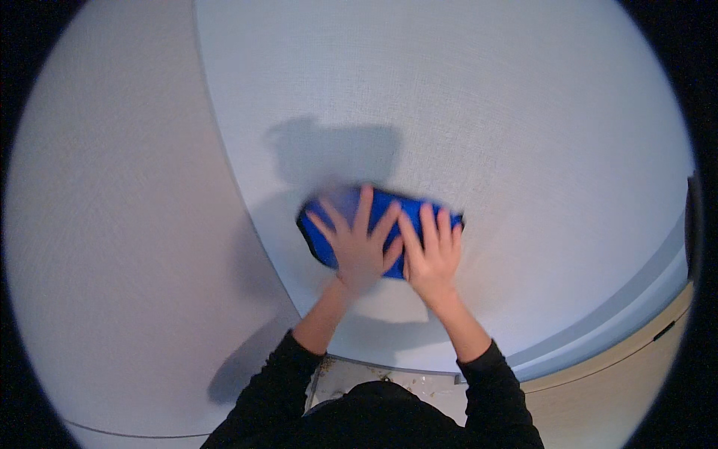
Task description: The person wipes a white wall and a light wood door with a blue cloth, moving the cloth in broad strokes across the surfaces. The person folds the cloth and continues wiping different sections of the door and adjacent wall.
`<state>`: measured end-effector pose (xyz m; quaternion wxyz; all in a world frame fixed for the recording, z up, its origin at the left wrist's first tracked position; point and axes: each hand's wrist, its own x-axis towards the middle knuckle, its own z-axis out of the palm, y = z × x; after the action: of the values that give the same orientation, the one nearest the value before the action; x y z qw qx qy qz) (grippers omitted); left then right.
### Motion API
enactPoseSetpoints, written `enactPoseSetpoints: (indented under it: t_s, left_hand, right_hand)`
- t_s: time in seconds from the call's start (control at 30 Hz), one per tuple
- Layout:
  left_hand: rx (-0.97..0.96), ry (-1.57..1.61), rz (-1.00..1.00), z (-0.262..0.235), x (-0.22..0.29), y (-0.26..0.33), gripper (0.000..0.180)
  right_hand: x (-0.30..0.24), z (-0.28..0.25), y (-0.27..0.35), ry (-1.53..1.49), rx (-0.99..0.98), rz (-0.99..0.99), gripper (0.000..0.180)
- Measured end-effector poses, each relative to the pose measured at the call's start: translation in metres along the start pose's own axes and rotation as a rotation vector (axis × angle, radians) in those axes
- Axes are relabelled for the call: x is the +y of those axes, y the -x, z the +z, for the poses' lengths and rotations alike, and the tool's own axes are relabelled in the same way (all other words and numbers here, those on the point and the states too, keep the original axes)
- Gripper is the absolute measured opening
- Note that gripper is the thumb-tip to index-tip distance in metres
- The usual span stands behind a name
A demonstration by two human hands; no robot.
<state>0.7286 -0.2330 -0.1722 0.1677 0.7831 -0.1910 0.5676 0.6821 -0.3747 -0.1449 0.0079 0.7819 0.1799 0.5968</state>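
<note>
A blue pad (380, 203) with black edging lies flat against a pale, textured wall panel (479, 112). My left hand (355, 247) rests on its left and middle part, fingers spread wide and slightly blurred. On the pad's right end is my right hand (434, 258), its fingers stretched out and a little apart. Both palms face the panel, and neither hand's fingers wrap round the pad. Much of the pad's middle is hidden under the hands. Dark sleeves end partway up my forearms.
A second pale wall surface (127, 224) meets the panel along a line at the left. Below right are a grey-blue curved strip (598, 325) and a light wooden surface (613, 389). A dark object (693, 228) sits at the right rim. Speckled flooring (348, 374) shows at the bottom.
</note>
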Motion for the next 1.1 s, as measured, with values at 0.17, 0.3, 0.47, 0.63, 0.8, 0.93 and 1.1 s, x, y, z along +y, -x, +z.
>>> enactPoseSetpoints:
  t_s: [0.17, 0.3, 0.47, 0.63, 0.8, 0.93, 1.1]
  left_hand:
    - [-0.321, 0.026, -0.055, 0.013, 0.017, 0.127, 0.049]
    - [-0.238, 0.113, 0.041, -0.004, 0.01, 0.069, 0.043]
    - [-0.012, -0.085, -0.006, -0.051, -0.064, -0.03, 0.054]
    - [0.037, -0.013, -0.186, -0.02, -0.072, 0.026, 0.06]
    - [-0.365, 0.003, -0.241, 0.016, -0.036, 0.192, 0.044]
    - [-0.595, 0.167, -0.081, 0.019, 0.012, 0.206, 0.037]
    - [-0.186, 0.252, 0.186, 0.021, 0.072, 0.052, 0.044]
  right_hand:
    - [-0.021, 0.013, 0.12, -0.055, -0.176, -0.105, 0.036]
    - [-0.02, 0.009, 0.076, -0.07, -0.097, -0.006, 0.041]
    - [-0.052, 0.006, -0.046, -0.208, 0.106, 0.146, 0.046]
    - [-0.072, 0.028, -0.01, -0.106, -0.045, -0.088, 0.041]
    - [-0.067, 0.037, 0.14, -0.13, -0.414, -0.259, 0.038]
    - [-0.032, 0.022, 0.196, -0.127, -0.292, -0.1, 0.04]
    - [0.051, -0.014, 0.108, -0.022, 0.016, 0.194, 0.046]
